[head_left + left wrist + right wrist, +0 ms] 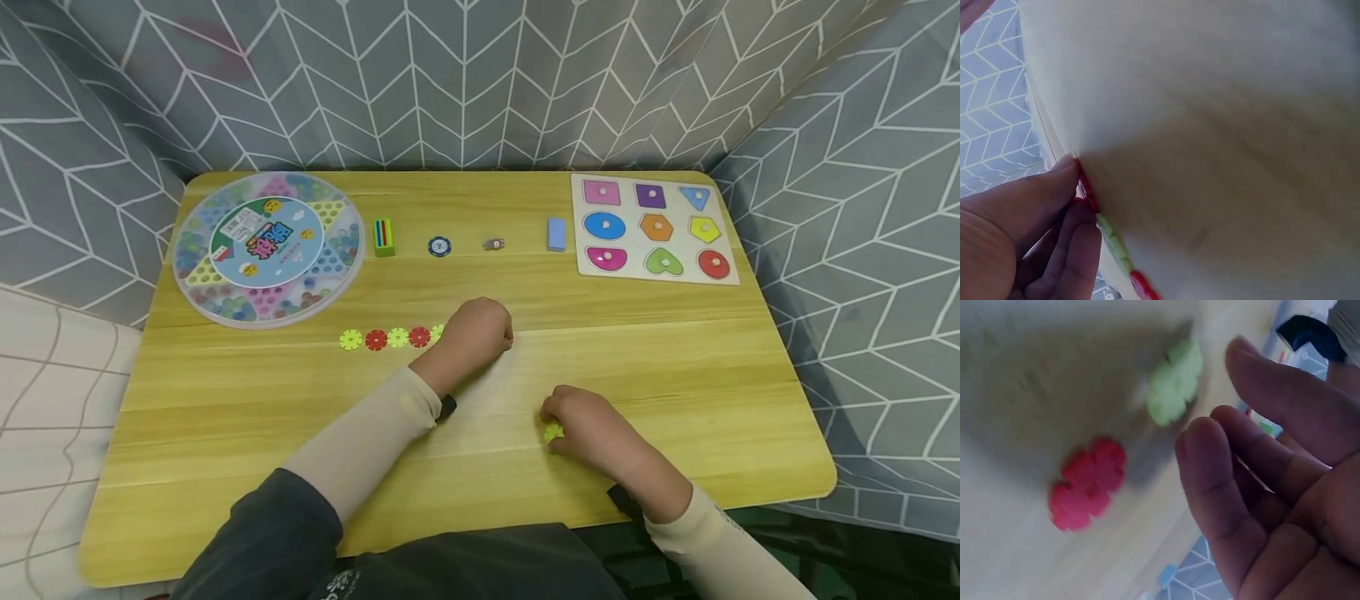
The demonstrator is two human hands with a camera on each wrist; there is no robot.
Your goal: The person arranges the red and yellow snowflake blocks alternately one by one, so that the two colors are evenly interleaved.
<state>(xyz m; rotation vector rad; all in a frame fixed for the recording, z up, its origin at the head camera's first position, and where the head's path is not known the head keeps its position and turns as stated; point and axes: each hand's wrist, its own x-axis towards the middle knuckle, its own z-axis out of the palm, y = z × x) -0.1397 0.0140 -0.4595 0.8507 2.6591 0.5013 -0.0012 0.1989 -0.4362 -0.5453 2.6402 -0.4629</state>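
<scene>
A row of flower-shaped plastic discs, yellow-green point(350, 339) and red point(376, 339) by turns, lies on the wooden table point(247, 450). My left hand point(471, 333) covers the row's right part, where its thumb and fingers pinch a red disc point(1084, 182) beside a yellow-green one. Nearer me, my right hand point(596, 427) is over the table with fingers relaxed and apart. Close to its fingertips is a loose yellow-green disc point(1175, 382), and a red disc point(1088, 484) lies beyond that. The right hand hides this red disc in the head view.
At the back left lies a round marble board game point(266, 242). Along the back stand a green block with coloured sticks point(383, 238), a blue chip point(439, 246), a small grey figure point(493, 244) and a blue block point(556, 234). A shape puzzle board point(630, 218) lies back right.
</scene>
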